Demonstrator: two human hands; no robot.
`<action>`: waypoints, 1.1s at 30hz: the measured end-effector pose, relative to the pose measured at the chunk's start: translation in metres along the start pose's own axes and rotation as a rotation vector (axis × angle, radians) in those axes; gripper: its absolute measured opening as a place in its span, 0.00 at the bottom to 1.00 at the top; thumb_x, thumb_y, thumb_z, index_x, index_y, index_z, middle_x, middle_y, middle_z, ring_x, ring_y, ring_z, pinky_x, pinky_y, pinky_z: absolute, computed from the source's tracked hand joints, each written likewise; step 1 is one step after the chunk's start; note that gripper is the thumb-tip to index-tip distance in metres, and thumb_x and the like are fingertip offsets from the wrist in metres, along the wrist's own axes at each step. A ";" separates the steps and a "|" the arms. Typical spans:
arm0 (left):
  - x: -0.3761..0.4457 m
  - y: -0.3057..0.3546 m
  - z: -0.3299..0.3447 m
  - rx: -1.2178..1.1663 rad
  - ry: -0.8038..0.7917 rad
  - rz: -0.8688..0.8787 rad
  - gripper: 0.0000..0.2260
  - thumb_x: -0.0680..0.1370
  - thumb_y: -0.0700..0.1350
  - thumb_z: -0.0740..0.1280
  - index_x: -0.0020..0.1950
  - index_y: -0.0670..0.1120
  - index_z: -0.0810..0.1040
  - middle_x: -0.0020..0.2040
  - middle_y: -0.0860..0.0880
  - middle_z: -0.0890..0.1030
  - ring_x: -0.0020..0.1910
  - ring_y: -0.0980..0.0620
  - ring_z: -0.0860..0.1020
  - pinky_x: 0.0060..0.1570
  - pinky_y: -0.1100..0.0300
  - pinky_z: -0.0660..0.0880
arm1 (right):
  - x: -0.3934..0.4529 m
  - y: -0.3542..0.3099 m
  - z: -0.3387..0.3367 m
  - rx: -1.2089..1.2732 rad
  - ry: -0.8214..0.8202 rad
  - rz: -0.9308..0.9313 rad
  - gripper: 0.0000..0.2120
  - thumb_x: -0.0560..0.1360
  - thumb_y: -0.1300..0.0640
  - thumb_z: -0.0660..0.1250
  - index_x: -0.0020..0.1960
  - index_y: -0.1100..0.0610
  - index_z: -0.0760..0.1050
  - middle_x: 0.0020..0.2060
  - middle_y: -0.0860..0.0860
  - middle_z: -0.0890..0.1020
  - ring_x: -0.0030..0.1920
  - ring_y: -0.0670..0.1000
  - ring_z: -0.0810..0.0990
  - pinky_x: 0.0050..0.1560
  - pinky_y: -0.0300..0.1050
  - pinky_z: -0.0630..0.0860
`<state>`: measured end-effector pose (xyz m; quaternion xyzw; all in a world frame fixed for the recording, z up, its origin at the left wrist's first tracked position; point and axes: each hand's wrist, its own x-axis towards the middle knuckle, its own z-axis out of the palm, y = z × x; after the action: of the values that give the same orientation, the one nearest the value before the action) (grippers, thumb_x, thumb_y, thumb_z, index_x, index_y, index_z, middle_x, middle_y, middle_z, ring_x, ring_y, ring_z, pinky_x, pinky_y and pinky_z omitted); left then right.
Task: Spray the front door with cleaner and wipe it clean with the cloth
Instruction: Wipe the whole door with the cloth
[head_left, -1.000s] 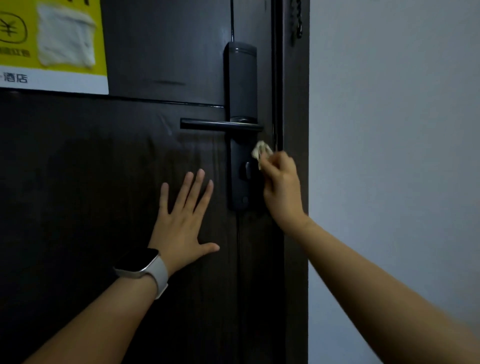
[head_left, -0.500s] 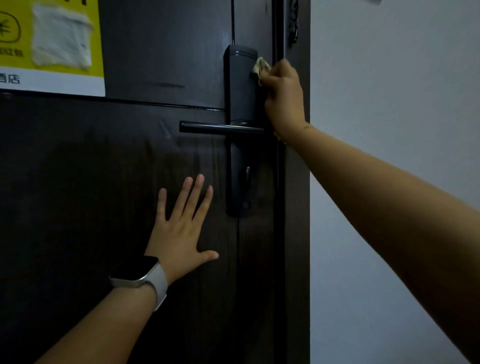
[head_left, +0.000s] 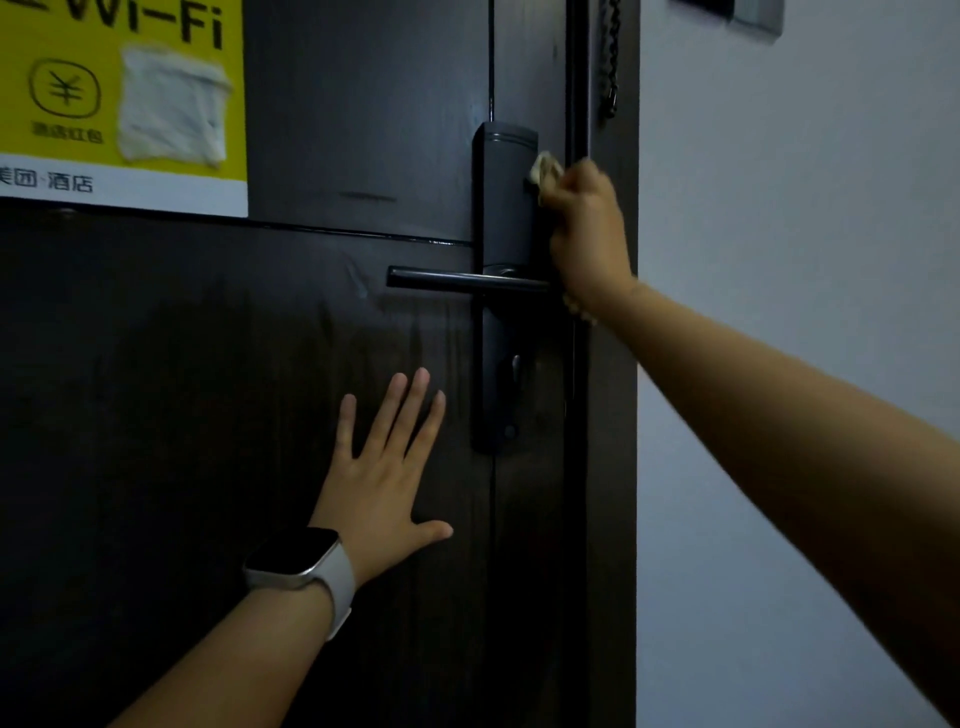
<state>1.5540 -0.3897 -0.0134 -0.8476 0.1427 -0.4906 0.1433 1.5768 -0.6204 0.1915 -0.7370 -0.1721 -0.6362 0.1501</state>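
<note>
The cloth sits bunched against the right edge of the lock plate on the dark door — above the lever handle. The right hand grips it, fingers curled. Left of the plate and lower, the left hand presses flat, fingers spread — a watch on its wrist.

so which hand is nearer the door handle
Right. The right hand grips the cloth against the lock plate just above the door handle, at its pivot end. The left hand presses flat on the door well below it.
</note>
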 end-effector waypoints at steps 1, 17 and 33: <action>0.000 0.000 0.000 -0.001 0.004 0.001 0.63 0.53 0.74 0.72 0.78 0.45 0.53 0.80 0.41 0.49 0.78 0.41 0.47 0.72 0.37 0.40 | 0.018 -0.003 -0.003 0.004 0.027 0.013 0.12 0.74 0.72 0.59 0.55 0.66 0.75 0.50 0.57 0.71 0.55 0.58 0.73 0.48 0.28 0.65; -0.010 -0.012 -0.019 -0.063 -0.036 0.068 0.55 0.66 0.63 0.74 0.78 0.50 0.40 0.78 0.48 0.35 0.76 0.49 0.35 0.72 0.47 0.33 | -0.209 -0.009 -0.003 -0.043 -0.357 -0.008 0.27 0.67 0.76 0.67 0.64 0.61 0.76 0.52 0.55 0.75 0.50 0.55 0.72 0.48 0.40 0.70; -0.058 -0.070 0.005 0.034 0.048 -0.084 0.56 0.62 0.73 0.68 0.79 0.47 0.49 0.80 0.43 0.44 0.78 0.45 0.41 0.73 0.42 0.35 | -0.127 -0.109 0.042 -0.067 -0.023 -0.163 0.23 0.75 0.60 0.53 0.66 0.62 0.75 0.54 0.61 0.77 0.54 0.61 0.73 0.41 0.50 0.78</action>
<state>1.5381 -0.3027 -0.0347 -0.8383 0.1020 -0.5186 0.1336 1.5488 -0.5122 0.0604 -0.7325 -0.2118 -0.6431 0.0708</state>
